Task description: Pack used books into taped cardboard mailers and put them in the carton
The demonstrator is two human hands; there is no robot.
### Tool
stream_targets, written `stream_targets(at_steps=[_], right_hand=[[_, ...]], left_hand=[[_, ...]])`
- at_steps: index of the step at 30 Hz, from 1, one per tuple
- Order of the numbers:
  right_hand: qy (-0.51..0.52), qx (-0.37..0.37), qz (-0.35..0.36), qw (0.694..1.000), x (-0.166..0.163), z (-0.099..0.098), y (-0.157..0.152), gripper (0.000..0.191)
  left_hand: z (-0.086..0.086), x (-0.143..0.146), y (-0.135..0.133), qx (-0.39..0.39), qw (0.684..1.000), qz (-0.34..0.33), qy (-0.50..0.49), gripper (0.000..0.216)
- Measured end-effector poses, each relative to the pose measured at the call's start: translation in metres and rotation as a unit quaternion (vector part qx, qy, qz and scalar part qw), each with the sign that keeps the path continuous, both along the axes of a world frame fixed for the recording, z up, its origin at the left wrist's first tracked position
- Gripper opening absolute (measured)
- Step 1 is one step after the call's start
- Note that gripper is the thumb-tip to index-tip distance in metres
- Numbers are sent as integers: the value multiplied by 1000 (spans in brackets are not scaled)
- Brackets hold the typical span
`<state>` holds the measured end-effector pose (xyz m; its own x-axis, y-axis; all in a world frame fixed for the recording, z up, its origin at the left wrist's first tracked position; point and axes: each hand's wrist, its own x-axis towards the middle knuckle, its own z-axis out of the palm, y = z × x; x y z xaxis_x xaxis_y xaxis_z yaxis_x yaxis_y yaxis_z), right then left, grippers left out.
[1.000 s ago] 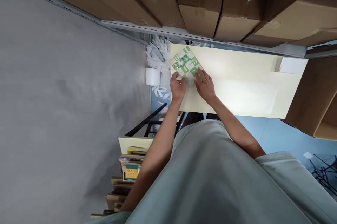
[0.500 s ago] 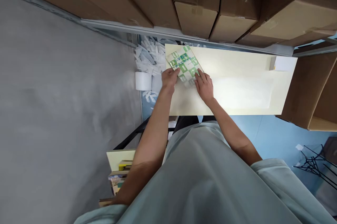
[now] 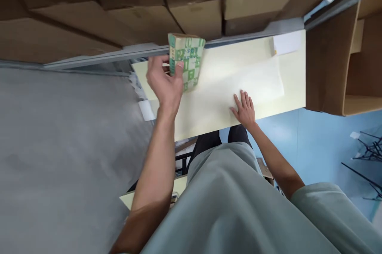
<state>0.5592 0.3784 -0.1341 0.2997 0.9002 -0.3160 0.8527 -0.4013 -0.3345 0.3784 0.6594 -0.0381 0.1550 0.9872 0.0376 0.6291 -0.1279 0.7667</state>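
My left hand (image 3: 167,81) grips a thick book (image 3: 191,63) with a green and white checked cover, held raised above the left part of the pale tabletop (image 3: 215,120). Its thumb presses on the cover, and the other fingers are partly hidden behind the spine. On the table, my right hand (image 3: 244,110) rests with fingers spread and nothing in it. Under and beyond those fingertips lies a whitish sheet (image 3: 256,81), flat on the surface.
A white box (image 3: 288,42) stands at the table's far right. Beyond the table, cardboard boxes (image 3: 193,17) line a shelf. To the right is an open carton (image 3: 328,59). A white roll (image 3: 146,110) and paper scraps (image 3: 136,86) lie off the left end.
The left hand has lifted the book off the table and tilted it up. My right hand has let go of it and moved right, onto the table. The view has turned.
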Motion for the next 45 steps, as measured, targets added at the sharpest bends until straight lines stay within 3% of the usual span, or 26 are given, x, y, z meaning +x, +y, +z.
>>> stream_targets(at_steps=[2, 4, 6, 8, 10, 13, 17, 19, 22, 30, 38, 45], right_hand=[[11, -6, -6, 1000, 21, 2, -17, 69], [34, -13, -16, 999, 33, 7, -27, 66], [71, -11, -25, 997, 42, 12, -31, 64], [111, 7, -47, 993, 56, 16, -32, 61], [126, 36, -84, 988, 80, 18, -34, 59], [81, 72, -143, 984, 130, 14, -38, 59], [39, 82, -183, 979, 189, 1, -52, 51], [48, 95, -181, 978, 204, -5, -60, 43], [63, 117, -194, 972, 213, -10, -68, 38], [163, 117, -317, 927, 226, -14, -69, 34], [257, 116, -417, 864, 242, -9, -78, 29], [278, 100, -424, 856, 242, -6, -89, 30]], left_hand=[[17, 31, -17, 60, 998, -31, -12, 24], [31, 62, -34, 69, 995, -33, -61, 26], [40, 91, -53, 23, 989, -18, -143, 33], [40, 117, -74, -73, 972, -7, -222, 43], [29, 140, -98, -192, 942, -8, -275, 47], [-6, 171, -132, -347, 886, 2, -308, 50], [-59, 201, -163, -447, 841, 41, -302, 57], [-77, 208, -170, -462, 837, 52, -288, 60], [-90, 213, -173, -467, 838, 60, -276, 64], [-87, 227, -178, -454, 850, 51, -262, 71], [-89, 240, -197, -506, 805, 42, -307, 65], [-94, 253, -203, -454, 857, 32, -242, 60]])
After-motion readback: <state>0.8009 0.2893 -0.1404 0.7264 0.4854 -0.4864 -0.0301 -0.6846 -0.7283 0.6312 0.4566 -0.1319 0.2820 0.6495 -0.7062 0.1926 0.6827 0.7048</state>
